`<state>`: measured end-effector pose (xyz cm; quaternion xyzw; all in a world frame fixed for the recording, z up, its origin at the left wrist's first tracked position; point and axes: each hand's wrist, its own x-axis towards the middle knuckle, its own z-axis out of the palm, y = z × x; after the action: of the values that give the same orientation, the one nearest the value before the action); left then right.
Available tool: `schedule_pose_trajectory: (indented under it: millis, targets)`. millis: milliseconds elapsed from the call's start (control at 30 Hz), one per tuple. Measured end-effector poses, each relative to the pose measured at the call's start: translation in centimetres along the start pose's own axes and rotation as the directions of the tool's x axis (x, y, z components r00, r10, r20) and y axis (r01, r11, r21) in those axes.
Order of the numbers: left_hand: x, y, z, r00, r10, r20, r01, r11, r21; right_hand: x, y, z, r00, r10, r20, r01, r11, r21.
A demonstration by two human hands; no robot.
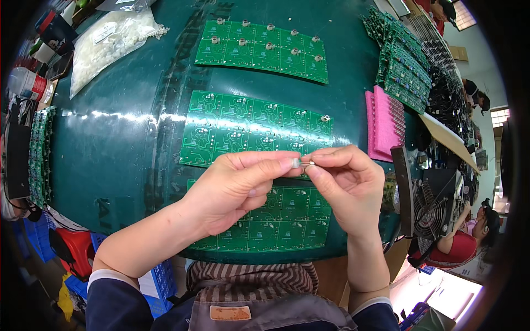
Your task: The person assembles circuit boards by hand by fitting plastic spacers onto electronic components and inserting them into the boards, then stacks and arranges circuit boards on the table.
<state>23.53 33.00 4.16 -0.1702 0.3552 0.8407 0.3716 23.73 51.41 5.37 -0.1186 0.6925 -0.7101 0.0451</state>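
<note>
My left hand [237,185] pinches a small pale component with thin metal legs [303,163] between thumb and forefinger. My right hand [350,185] closes thumb and fingertips on a tiny white piece [312,163] at the leg ends, its exact kind too small to make out. Both hands hover over the middle green circuit board panel [221,124], which carries one small cylindrical part [325,118] at its right corner. A nearer panel [287,229] lies partly hidden under my hands and left forearm. Beyond, a third panel [254,58] bears two rows of cylindrical parts.
A bag of white parts [113,44] lies far left. Pink foam [387,124] with rows of small parts sits right, below stacked circuit boards [400,66]. More boards [41,157] line the left edge. A fan [429,209] and a person in red [461,243] are at right.
</note>
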Motion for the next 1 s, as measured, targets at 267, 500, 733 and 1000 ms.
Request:
schedule_pose_trajectory:
  millis: [267, 500, 733, 1000]
  targets:
    - [-0.7, -0.2, -0.2, 0.995, 0.083, -0.058, -0.071, 0.980, 0.187, 0.6, 0.0, 0.1, 0.995, 0.075, 0.070, -0.067, 0.993, -0.101]
    - [-0.2, 0.0, -1.0, 1.000, -0.003, 0.001, 0.003, 0.999, -0.047, 6.7, 1.7, -2.6, 0.997, -0.060, 0.043, 0.073, 0.738, -0.671]
    - [-0.6, -0.2, -1.1, 0.996, -0.087, -0.007, 0.084, 0.981, -0.172, 8.8, 2.4, -3.3, 0.994, 0.056, 0.094, 0.037, 0.639, -0.768]
    - [-0.6, -0.3, -1.1, 0.996, -0.069, 0.050, 0.074, 0.991, -0.108, 9.1, 2.2, -3.2, 0.987, 0.054, 0.154, 0.086, 0.630, -0.772]
